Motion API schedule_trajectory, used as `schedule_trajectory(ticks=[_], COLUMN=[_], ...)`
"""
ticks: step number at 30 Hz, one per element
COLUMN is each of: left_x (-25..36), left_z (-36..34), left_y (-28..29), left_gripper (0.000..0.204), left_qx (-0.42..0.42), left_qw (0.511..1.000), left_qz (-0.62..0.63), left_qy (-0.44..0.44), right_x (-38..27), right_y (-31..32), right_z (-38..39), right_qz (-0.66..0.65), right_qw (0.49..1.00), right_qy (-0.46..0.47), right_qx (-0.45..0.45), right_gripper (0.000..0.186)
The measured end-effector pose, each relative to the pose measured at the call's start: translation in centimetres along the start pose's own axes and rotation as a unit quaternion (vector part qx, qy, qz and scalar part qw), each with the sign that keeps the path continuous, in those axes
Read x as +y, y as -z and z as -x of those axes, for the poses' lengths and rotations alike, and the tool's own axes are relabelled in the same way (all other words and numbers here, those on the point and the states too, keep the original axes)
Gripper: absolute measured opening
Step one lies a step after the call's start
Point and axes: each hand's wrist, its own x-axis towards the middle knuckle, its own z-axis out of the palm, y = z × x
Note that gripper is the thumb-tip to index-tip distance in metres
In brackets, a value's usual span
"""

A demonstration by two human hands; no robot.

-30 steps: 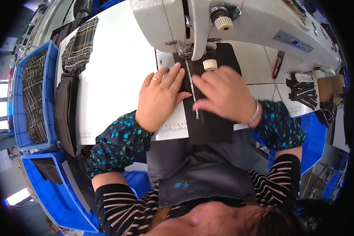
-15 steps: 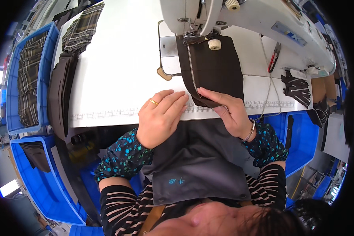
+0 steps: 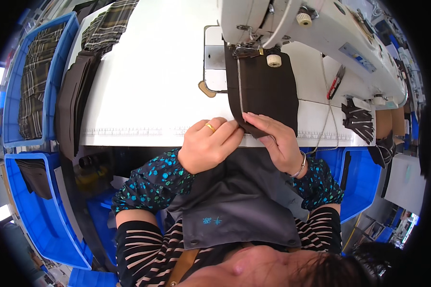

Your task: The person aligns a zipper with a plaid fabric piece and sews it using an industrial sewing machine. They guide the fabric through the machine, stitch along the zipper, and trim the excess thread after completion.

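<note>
A dark brown fabric piece (image 3: 270, 88) lies on the white table, its far end under the presser foot area of the sewing machine (image 3: 248, 45). Along its left side runs a thin pale strip (image 3: 240, 86), perhaps a zip or cord. My right hand (image 3: 280, 146) grips the fabric's near edge, fingers flat on top and thumb at the edge below. My left hand (image 3: 211, 146), with a ring, has its fingers bent together at the near left corner of the fabric, pinching it. Its fingertips are partly hidden there.
Left on the table lie a stack of dark fabric (image 3: 76, 103) and plaid pieces (image 3: 107, 26). Beside them stands a blue bin (image 3: 57, 81) of plaid cloth. Red-handled snips (image 3: 336, 83) and dark striped scraps (image 3: 358, 120) are at right. A ruler (image 3: 129, 131) runs along the front edge.
My left hand has moved right, from resting apart beside the fabric to its near corner, where its fingers have closed. The folded near edge lies flatter under my right hand.
</note>
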Motion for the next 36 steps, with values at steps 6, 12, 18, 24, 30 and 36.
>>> schedule_trajectory(ticks=[6, 12, 18, 24, 30, 36], left_x=[3.1, 5.3, 5.0, 4.2, 3.6, 2.6], left_z=[-1.1, -2.4, -2.2, -1.6, -1.6, -0.3], left_y=[0.5, 0.0, 0.1, 0.1, 0.6, 0.9], left_gripper=[0.025, 0.028, 0.028, 0.022, 0.012, 0.009], left_qx=[-0.117, -0.166, -0.187, -0.140, -0.147, -0.124], left_qw=[0.987, 0.938, 0.937, 0.954, 0.962, 0.987], left_qz=[-0.111, -0.296, -0.285, -0.259, -0.227, -0.105], left_qy=[-0.002, -0.068, -0.076, -0.059, -0.043, 0.009], right_x=[1.9, 6.8, 3.6, 2.8, 3.1, 2.2], right_y=[1.6, 8.6, 8.2, 3.4, 3.6, 4.7], right_z=[0.5, 1.5, 3.6, 3.8, 3.6, 4.1], right_qz=[-0.018, -0.346, -0.055, 0.279, 0.283, 0.293], right_qw=[0.995, 0.888, 0.970, 0.955, 0.954, 0.938], right_qy=[0.004, -0.229, -0.232, 0.055, 0.078, 0.186], right_qx=[0.098, 0.198, -0.043, -0.083, -0.068, -0.013], right_gripper=[0.078, 0.054, 0.029, 0.039, 0.037, 0.007])
